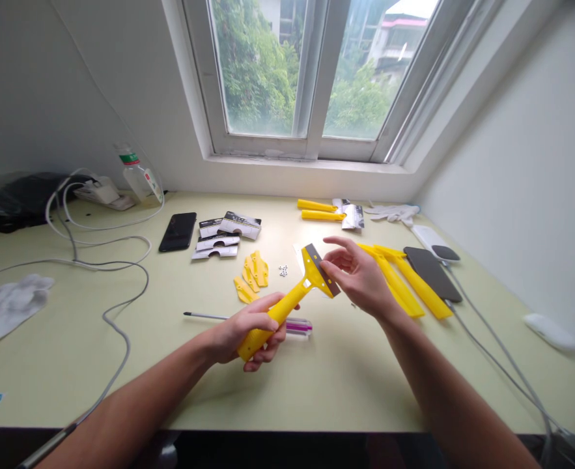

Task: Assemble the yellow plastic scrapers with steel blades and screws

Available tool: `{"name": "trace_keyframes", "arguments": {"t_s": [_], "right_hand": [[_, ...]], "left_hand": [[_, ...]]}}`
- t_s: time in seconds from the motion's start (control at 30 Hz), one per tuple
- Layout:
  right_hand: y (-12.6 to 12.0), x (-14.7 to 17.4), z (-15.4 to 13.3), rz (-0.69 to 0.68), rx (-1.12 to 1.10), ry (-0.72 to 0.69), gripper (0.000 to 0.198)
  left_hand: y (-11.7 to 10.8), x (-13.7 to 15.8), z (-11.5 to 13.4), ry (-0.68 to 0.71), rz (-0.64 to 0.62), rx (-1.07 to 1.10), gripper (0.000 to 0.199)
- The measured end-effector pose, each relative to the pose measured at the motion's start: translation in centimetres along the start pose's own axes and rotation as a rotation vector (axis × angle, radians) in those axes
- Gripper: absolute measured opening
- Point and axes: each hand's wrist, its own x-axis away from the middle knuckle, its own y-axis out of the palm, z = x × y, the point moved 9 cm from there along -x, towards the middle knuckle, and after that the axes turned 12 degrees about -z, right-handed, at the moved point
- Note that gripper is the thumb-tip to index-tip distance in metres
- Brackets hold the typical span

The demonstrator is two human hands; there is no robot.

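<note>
As its handle (278,312) runs diagonally, the scraper (294,297) points forward-right.

The bare left forearm (160,383) is angled inward, the left grip (248,329) curled with its thumb (266,322) laid on top. The right grip (360,277) is held higher, its index finger (336,241) raised apart from its thumb, both pointed leftward.

1 bare-blade yellow scraper (287,305), 2 sleeved scrapers (323,215), 2 yellow scraper handles (424,286), 1 screwdriver (299,327), 1 plastic bottle (141,181). Metal fasteners (283,270): several, too small to count.
</note>
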Motion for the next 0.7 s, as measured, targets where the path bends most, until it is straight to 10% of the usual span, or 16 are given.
{"name": "trace_keyframes", "arguments": {"t_s": [0.7], "right_hand": [[1.3,-0.2,1.4,-0.189,-0.041,0.092,0.043]], "left_hand": [[0.2,-0.1,0.4,0.048,-0.038,0.049,0.04]]}}
